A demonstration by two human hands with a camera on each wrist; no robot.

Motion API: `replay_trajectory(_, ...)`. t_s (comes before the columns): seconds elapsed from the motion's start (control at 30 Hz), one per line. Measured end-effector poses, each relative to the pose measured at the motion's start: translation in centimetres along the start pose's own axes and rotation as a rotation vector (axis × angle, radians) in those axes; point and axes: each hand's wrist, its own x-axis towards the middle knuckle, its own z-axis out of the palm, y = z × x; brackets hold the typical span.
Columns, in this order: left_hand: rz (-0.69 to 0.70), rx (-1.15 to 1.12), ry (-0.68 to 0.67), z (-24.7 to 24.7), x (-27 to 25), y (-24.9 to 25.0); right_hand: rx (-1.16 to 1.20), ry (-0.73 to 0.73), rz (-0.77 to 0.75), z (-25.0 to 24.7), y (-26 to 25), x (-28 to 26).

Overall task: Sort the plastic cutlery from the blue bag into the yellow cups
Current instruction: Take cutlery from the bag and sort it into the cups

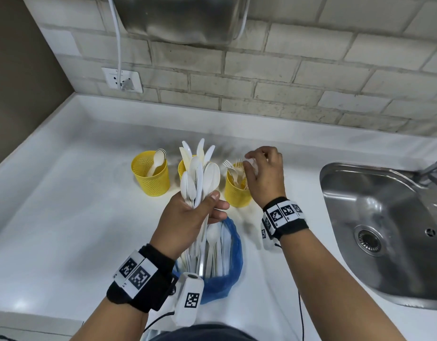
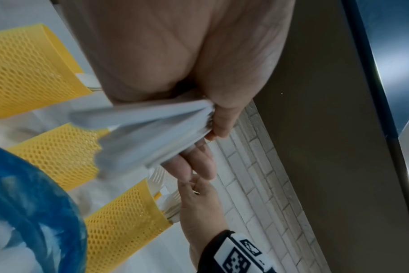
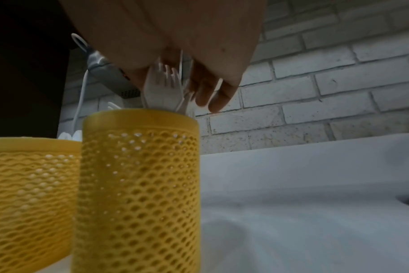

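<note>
Cutlery still to be sorted stands in the blue bag (image 1: pixel 233 252) at the near edge of the surface (image 1: pixel 65 217), handles up, directly below the left hand (image 1: pixel 188 217). That hand grips a bundle of spoons and knives (image 1: pixel 200 178) by the handles; the bundle's long axis runs upright, heads fanned toward the wall. Beyond the bundle stand three yellow cups in a row across the surface: the left cup (image 1: pixel 152 177) holds spoons, the middle cup (image 1: pixel 181 168) is mostly hidden behind the bundle and holds knives, and the right cup (image 1: pixel 237 190) holds forks (image 1: pixel 233 168). The right hand (image 1: pixel 264 171) is over the right cup, fingers curled down around the fork heads (image 3: pixel 162 86); whether it pinches one or has let go cannot be told. The right hand is therefore nearer the fork cup, and the bundle lies just to its left, near.
</note>
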Motion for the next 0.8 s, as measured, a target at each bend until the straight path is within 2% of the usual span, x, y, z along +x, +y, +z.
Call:
replay_trajectory(0.1, 0.004, 0.006, -0.018, 0.5, 0.1, 0.2, -0.13, -0.254, 0.034, -0.2, 0.1, 0.4)
replay_trajectory(0.23, 0.006, 0.022, -0.033, 1.1, 0.2, 0.2, -0.185, -0.409, 0.041, -0.8, -0.3, 0.7)
replay_trajectory(0.3, 0.012, 0.03, -0.04, 1.2, 0.3, 0.2, -0.132, -0.402, 0.074, -1.2, -0.6, 0.9)
replay_trajectory(0.47, 0.027, 0.04, -0.038, 1.4, 0.6, 0.3, 0.157, -0.209, 0.107, -2.9, -2.4, 0.7)
replay_trajectory(0.6, 0.049, 0.049, -0.038, 1.4, 1.0, 0.3, 0.384, -0.131, 0.068, -4.8, -4.4, 0.3)
replay_trajectory(0.8, 0.072, 0.052, -0.033, 1.7, 1.5, 0.2, 0.594, -0.205, 0.039, -7.0, -7.1, -0.7)
